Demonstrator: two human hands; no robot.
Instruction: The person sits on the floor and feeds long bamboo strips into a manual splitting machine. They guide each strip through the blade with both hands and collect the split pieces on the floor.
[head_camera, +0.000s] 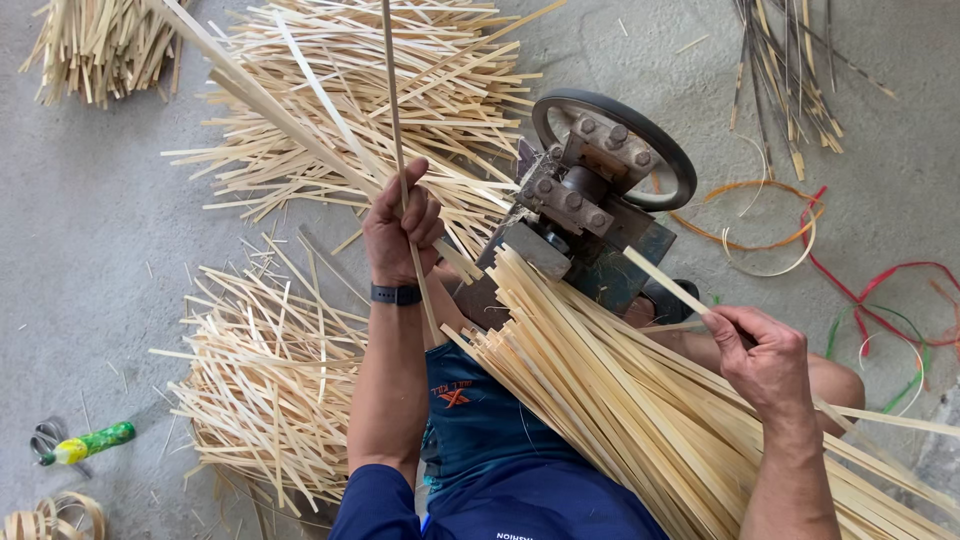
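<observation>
Pale bamboo strips (640, 400) are lying bundled across the person's lap, their long axis running from lower right up toward the splitting machine (590, 200). The right hand (765, 355) is pinching one strip (665, 283) angled toward that machine. The left hand (400, 225) is clenching thin upright slivers (392, 90), with loose piles (400, 100) on the floor (90, 250) beyond.
</observation>
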